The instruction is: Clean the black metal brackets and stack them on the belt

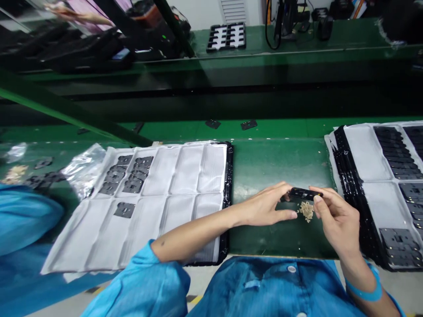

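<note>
Both hands hold a small flat black part (302, 194) above the green bench, low in the head view. My left hand (266, 206) grips its left end with fingers curled. My right hand (337, 220) pinches its right end between thumb and fingers. Just under the part lies a little heap of tiny tan pieces (306, 211). To the left is a black tray lined in white (185, 176) with several black parts (127, 176) in its far-left pockets. On the right a stack of trays (360, 145) holds rows of the same black parts (395, 154).
A clear plastic bag (82, 167) and loose black parts (42, 176) lie at the far left, next to another tan heap (15, 172). Two stray parts (231, 124) rest on the green strip behind. A far bench carries another tray (227, 36) and dark equipment.
</note>
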Demonstrator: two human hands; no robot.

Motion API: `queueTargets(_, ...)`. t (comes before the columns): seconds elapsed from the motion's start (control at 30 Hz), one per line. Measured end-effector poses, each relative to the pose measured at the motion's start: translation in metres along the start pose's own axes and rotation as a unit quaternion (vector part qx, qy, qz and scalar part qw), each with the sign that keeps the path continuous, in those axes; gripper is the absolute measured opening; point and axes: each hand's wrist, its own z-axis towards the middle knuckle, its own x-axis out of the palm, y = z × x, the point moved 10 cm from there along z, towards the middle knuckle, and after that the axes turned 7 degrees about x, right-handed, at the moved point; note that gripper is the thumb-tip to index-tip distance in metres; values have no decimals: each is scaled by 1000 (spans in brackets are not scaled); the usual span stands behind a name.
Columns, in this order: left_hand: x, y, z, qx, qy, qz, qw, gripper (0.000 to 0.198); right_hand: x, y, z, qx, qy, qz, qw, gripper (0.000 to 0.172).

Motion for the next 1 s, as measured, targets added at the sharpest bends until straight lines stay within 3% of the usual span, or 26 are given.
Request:
queueTargets(0.13,-14,-4,4,9,-80,-40,996,33,7,4,2,-19,35,-16,999,29)
queueTargets(0.27,-15,-5,6,22,-108,-47,993,36,7,7,4,-26,43,-38,998,31)
queueTargets(0.33,-15,-8,5,34,-115,-38,992,36,7,6,5,-13,45,-35,998,21)
queueTargets(0.47,-12,-9,5,41,-121,-28,991,39,10,0,4,16,41,-17,999,36)
queueTargets(0.63,-13,-10,3,54,-131,-11,990,39,14,-11,4,28,57,31,997,16)
queueTargets(0.83,-10,-16,1,85,-132,17,987,35,11,-18,3,52,46,71,995,21)
queueTargets(1.0,-5,-19,-1,124,-135,48,982,33,12,-22,3,29,47,131,990,18)
